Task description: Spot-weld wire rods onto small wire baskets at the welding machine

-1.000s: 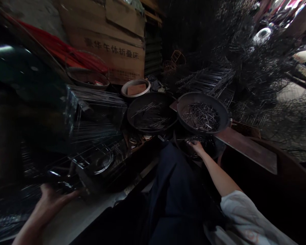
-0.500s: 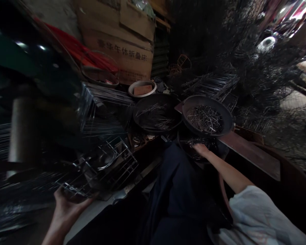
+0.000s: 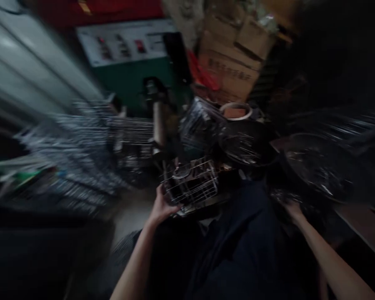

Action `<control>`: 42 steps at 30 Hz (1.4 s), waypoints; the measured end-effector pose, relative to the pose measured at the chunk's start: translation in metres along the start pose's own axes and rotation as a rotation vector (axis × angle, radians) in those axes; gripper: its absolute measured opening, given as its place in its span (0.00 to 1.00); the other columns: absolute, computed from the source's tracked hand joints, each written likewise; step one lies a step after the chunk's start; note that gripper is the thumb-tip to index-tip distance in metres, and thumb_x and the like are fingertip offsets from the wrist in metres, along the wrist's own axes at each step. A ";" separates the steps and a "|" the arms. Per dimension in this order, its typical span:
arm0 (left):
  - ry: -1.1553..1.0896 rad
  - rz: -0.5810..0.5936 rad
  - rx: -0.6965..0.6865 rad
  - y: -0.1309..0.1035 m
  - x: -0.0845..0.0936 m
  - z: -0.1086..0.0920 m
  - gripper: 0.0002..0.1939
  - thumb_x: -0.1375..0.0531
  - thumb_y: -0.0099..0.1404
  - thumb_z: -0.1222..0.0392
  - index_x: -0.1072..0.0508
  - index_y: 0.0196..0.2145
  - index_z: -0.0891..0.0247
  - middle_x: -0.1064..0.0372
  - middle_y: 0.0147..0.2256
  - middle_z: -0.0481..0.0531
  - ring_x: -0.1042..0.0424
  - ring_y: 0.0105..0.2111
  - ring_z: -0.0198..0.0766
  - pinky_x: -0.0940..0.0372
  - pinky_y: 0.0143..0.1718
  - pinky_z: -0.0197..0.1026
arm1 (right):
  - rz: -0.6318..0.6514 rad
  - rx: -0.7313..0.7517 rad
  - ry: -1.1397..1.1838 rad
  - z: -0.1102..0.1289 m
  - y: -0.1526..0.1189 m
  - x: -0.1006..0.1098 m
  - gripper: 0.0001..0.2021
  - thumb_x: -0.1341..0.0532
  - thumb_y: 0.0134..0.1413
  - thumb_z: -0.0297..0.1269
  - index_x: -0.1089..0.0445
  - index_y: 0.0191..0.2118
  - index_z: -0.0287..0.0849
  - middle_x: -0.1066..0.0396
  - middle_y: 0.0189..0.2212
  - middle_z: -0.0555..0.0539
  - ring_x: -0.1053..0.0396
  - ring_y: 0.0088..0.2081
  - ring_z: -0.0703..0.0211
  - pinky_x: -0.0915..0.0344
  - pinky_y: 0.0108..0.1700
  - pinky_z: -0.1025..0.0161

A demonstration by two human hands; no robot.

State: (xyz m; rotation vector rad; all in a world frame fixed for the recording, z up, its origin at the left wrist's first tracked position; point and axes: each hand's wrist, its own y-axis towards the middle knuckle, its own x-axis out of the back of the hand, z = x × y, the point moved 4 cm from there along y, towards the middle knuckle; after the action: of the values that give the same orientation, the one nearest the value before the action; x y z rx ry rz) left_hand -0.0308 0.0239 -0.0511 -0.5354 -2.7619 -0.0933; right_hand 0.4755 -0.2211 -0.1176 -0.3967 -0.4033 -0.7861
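Observation:
A wire basket [image 3: 195, 183] made of thin metal rods sits left of my knees, beside a machine [image 3: 158, 129]. My left hand [image 3: 162, 207] grips its lower left corner, thumb along the near edge and fingers at the left side. My right hand [image 3: 293, 208] reaches into a dark container [image 3: 281, 192] of small metal pieces right of my knees; its fingers are blurred and partly lost among the pieces. A round pan [image 3: 318, 166] with more metal pieces stands just beyond that hand.
Another dark pan [image 3: 242, 146] holds thin wire pieces. Behind it are a white bowl [image 3: 251, 111] with a reddish block and a cardboard box [image 3: 228, 71]. Stacked wire racks [image 3: 78, 146] fill the left. A wire bundle [image 3: 201, 123] stands behind the basket.
The view has swung left, so the scene sits further right and the stacked racks show. My left hand remains on the basket, my right hand in the container.

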 end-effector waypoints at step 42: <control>-0.242 -0.081 -0.091 -0.026 0.020 0.020 0.58 0.25 0.41 0.61 0.54 0.63 0.52 0.49 0.63 0.62 0.37 0.59 0.56 0.39 0.60 0.61 | 0.342 1.792 -0.591 0.286 -0.153 -0.222 0.19 0.48 0.63 0.21 0.28 0.54 0.34 0.24 0.46 0.40 0.31 0.46 0.48 0.30 0.48 0.52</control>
State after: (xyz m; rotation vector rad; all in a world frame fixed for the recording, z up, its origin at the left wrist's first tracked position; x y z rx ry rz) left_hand -0.0640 0.0093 -0.0639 -0.4870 -3.0281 -0.1854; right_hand 0.1627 -0.0485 0.0474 1.0038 -1.3482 0.2456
